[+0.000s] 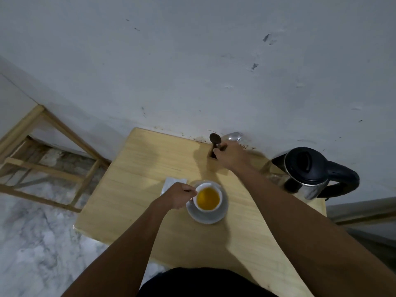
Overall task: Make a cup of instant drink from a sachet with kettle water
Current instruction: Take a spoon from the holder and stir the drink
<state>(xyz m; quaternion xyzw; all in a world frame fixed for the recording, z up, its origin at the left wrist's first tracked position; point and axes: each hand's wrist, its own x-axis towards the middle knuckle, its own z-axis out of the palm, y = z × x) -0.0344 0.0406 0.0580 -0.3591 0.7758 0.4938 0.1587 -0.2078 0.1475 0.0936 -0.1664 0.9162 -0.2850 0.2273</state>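
A single wide-angle view looks from the person's head, forward and steeply down over the bench (132,189). It sits close above, with both forearms reaching in from the near edge. The wall (192,61) fills the far upper half; the floor (32,243) shows at near left. Straight lines bend toward the edges.

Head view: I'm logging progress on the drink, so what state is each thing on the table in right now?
Cup: upright on its saucer, filled with amber liquid.
Saucer: flat on the table.
Kettle: upright, lid closed.
Spoon: bowl up, standing in the wooden holder.
Wooden holder: upright.
Sachet: lying flat beside the saucer.
Left hand: closed at the cup's side.
Right hand: gripping the spoon handle.
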